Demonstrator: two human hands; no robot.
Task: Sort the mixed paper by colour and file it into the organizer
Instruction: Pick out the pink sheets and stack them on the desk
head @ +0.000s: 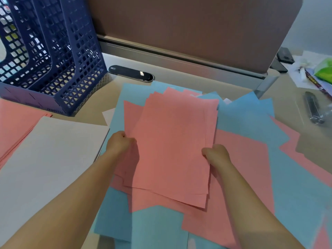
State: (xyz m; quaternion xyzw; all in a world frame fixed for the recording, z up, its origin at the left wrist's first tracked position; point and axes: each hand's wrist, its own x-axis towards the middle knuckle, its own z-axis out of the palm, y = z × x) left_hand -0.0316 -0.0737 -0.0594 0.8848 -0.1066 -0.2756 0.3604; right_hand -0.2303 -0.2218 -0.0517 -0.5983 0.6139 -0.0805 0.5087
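I hold a loose bundle of several pink sheets above the middle of the desk. My left hand grips its left edge and my right hand grips its right edge. Under the bundle lies a mixed spread of blue paper and pink paper. A stack of white paper lies to the left, with a pink stack beyond it at the far left. The dark blue mesh organizer stands upright at the back left, its slots facing me.
A brown partition closes off the back of the desk, with a black oval cable port in front of it. At the right lie a clear bag holding a dark object, loose papers and a green packet.
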